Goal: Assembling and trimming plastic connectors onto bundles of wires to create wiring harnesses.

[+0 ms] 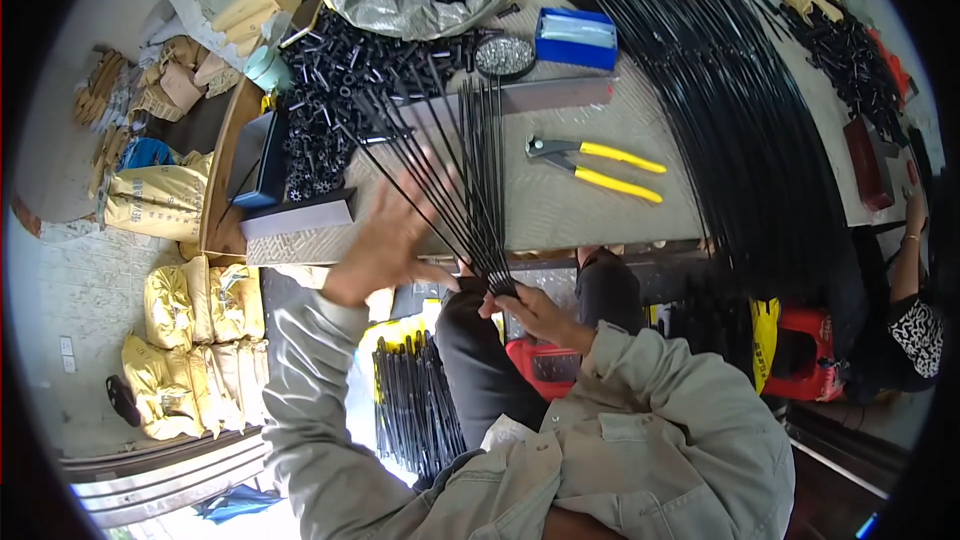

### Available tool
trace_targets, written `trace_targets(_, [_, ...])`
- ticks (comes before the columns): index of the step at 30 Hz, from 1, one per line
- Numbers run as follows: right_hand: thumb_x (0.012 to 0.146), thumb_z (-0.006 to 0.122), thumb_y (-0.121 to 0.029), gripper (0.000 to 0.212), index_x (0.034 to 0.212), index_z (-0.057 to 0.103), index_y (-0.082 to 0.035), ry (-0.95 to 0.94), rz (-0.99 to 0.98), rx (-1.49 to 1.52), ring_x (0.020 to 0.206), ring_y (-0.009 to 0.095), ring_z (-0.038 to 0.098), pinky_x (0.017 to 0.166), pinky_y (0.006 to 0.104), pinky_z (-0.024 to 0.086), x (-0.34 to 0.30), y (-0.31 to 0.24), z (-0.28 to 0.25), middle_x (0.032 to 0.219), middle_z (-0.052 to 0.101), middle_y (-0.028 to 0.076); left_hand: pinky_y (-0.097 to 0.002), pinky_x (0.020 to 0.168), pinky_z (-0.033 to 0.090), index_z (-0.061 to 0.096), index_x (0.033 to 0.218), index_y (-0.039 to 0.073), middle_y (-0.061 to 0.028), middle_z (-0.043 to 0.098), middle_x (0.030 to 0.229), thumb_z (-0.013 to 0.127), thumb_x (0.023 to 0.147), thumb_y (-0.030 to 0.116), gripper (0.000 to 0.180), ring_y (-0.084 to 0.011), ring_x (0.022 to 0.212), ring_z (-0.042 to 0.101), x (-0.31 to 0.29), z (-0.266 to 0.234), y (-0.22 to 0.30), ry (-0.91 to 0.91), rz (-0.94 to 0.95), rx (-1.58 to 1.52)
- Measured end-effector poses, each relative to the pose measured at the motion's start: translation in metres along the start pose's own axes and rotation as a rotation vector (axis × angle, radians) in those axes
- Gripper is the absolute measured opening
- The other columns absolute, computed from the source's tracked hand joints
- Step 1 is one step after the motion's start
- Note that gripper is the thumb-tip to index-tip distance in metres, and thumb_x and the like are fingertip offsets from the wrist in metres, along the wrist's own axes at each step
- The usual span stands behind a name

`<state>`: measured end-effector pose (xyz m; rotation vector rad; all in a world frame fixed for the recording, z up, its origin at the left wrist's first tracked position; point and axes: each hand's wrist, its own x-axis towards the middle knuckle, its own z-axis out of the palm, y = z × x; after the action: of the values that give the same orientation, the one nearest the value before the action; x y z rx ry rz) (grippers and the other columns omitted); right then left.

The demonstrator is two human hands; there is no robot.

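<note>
My right hand (540, 318) is closed round the near ends of a bunch of thin black rods (487, 255), just off the table's front edge. From there the rods fan out over the table, some leaning left and others pointing straight away from me. My left hand (395, 230), a little blurred, is spread with its fingers apart beside and partly behind the left-leaning rods. To the right of the bunch lie end-cutting pliers (600, 168) with yellow handles. A large pile of long black rods (740, 110) covers the table farther right.
Small black tubular parts (340, 70) are heaped at the back left, below an open sack (350, 10). Nearby stand a round dish of small metal pieces (505, 57) and a blue box (575, 40). A person's arm (910, 240) shows at the far right. Yellow sacks (160, 400) lie on the floor.
</note>
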<state>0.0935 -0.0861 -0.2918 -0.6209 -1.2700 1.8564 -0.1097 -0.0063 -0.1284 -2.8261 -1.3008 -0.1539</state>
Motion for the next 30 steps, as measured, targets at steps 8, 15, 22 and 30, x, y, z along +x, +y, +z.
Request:
trace_targets(8, [0.093,0.042,-0.024,0.029,0.107,0.049,0.001,-0.156,0.050,-0.376,0.086,0.014,0.060,0.077,0.0255,0.045,0.039,-0.001,-0.036,0.090,0.061,0.009,-0.0480,0.103,0.018,0.031,0.134,0.013,-0.0184,0.023,0.140,0.055,0.069,0.059,0.083,-0.0327,0.129,0.024,0.022,0.033,0.038,0.147,0.116,-0.085])
trace_targets(15, [0.088,0.048,-0.033,0.034,0.107,0.053,-0.005,0.017,-0.308,-0.966,0.077,0.025,0.061,0.069,0.0343,0.047,0.028,0.004,-0.058,0.088,0.061,0.013,-0.0477,0.103,0.020,0.036,0.132,0.016,-0.0169,0.029,0.138,0.053,0.072,0.059,0.076,-0.0302,0.128,0.028,0.023,0.040,0.046,0.270,0.073,0.049])
trace_targets(22, [0.079,0.057,-0.016,0.018,0.092,0.055,-0.004,-0.104,0.141,-1.429,0.086,0.029,0.056,0.069,0.0379,0.045,-0.018,-0.123,-0.017,0.086,0.057,0.016,-0.0447,0.104,0.021,0.027,0.136,0.018,-0.0117,0.026,0.140,0.056,0.069,0.056,0.083,-0.0266,0.128,0.028,0.016,0.050,0.050,0.255,-0.006,0.032])
trace_targets(30, [0.071,0.055,0.000,0.037,0.106,0.057,-0.012,0.318,-0.756,-1.836,0.106,0.026,0.048,0.089,0.0385,0.038,0.112,-0.203,-0.025,0.109,0.055,0.006,-0.0429,0.103,0.024,0.025,0.136,0.012,-0.0116,0.026,0.140,0.066,0.058,0.050,0.096,-0.0259,0.127,0.030,0.013,0.051,0.047,0.377,0.003,0.091])
